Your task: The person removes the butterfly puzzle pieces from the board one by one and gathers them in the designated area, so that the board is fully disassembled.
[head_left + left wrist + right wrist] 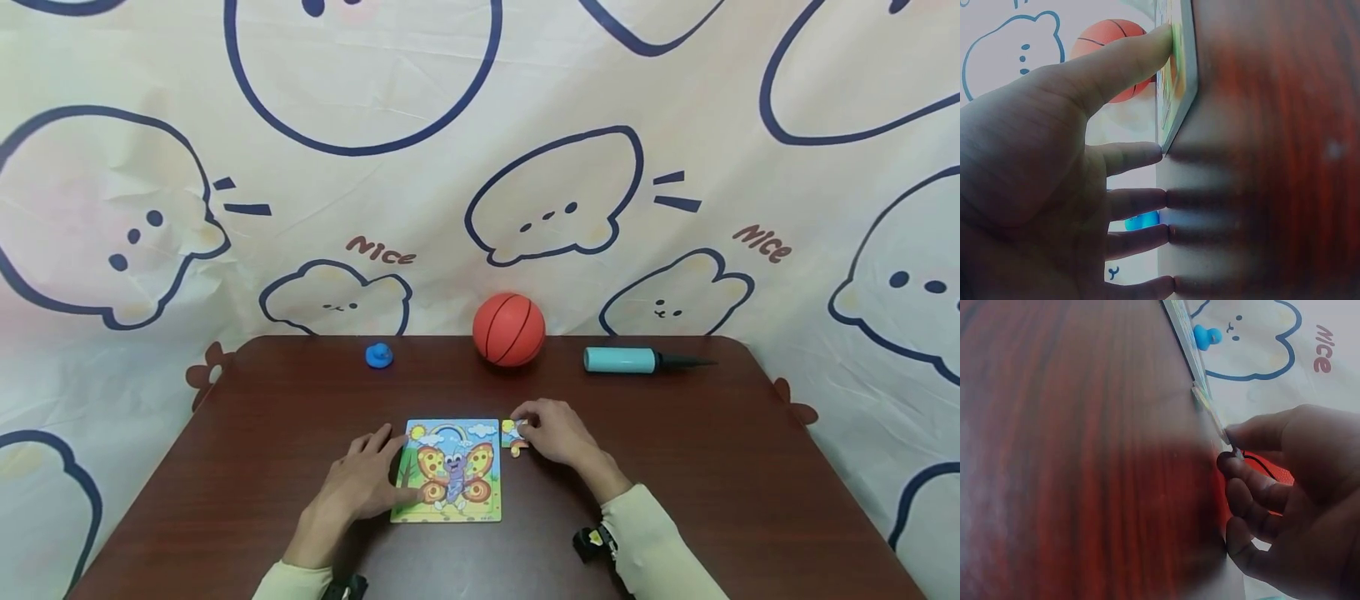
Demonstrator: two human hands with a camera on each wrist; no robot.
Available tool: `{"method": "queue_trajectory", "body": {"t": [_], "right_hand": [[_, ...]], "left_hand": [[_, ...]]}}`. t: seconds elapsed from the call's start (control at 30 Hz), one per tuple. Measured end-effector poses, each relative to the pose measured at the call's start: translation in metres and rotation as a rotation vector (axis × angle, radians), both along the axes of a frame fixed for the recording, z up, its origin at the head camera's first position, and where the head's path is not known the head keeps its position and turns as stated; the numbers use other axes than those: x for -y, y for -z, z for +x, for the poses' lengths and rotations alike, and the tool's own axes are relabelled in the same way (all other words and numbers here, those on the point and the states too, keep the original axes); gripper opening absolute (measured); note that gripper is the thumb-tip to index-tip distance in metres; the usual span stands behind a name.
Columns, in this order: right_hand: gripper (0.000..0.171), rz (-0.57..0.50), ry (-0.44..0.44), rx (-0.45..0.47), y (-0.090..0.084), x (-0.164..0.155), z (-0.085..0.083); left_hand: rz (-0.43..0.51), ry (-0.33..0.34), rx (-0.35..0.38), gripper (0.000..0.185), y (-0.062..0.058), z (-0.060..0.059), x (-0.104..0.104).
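Fingers of my left hand (363, 483) lie straight and a little apart, flat on the table (247, 433), with the thumb pressing the left edge of the puzzle board (450, 471) to keep it steady. The board shows a butterfly under a rainbow, and the picture looks almost complete to me. From the board's middle, toward two o'clock, just beside its upper right corner, my right hand (551, 432) pinches one puzzle piece (512, 435) between thumb and curled fingers; the piece rests on the table there, not yet in the board. I judge this piece is what is left to place. Far back, from nine to three o'clock, stand a blue toy (378, 356), a ball (508, 329) and a pump (630, 360).
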State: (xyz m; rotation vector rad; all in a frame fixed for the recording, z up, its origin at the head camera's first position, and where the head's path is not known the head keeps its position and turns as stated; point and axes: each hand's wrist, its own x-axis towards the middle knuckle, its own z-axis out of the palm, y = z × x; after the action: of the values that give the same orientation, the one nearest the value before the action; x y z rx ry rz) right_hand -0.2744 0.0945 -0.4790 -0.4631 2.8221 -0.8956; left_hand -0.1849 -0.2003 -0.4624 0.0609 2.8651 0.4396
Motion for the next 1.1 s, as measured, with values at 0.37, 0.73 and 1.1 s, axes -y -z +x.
{"method": "queue_trajectory", "body": {"t": [0.37,0.73,1.1], "right_hand": [[0.018,0.074,0.052,-0.016,0.001,-0.002,-0.002],[0.021,0.06,0.039,-0.035,-0.001,0.003,0.0],[0.024,0.019,0.001,-0.002,-0.004,0.026,0.007]], "left_hand": [[-0.005,0.004,-0.01,0.095,0.001,0.0,-0.002],[-0.009,-0.005,-0.01,0.096,0.002,0.001,-0.001],[-0.006,0.005,-0.001,0.096,0.001,0.002,0.0]]}}
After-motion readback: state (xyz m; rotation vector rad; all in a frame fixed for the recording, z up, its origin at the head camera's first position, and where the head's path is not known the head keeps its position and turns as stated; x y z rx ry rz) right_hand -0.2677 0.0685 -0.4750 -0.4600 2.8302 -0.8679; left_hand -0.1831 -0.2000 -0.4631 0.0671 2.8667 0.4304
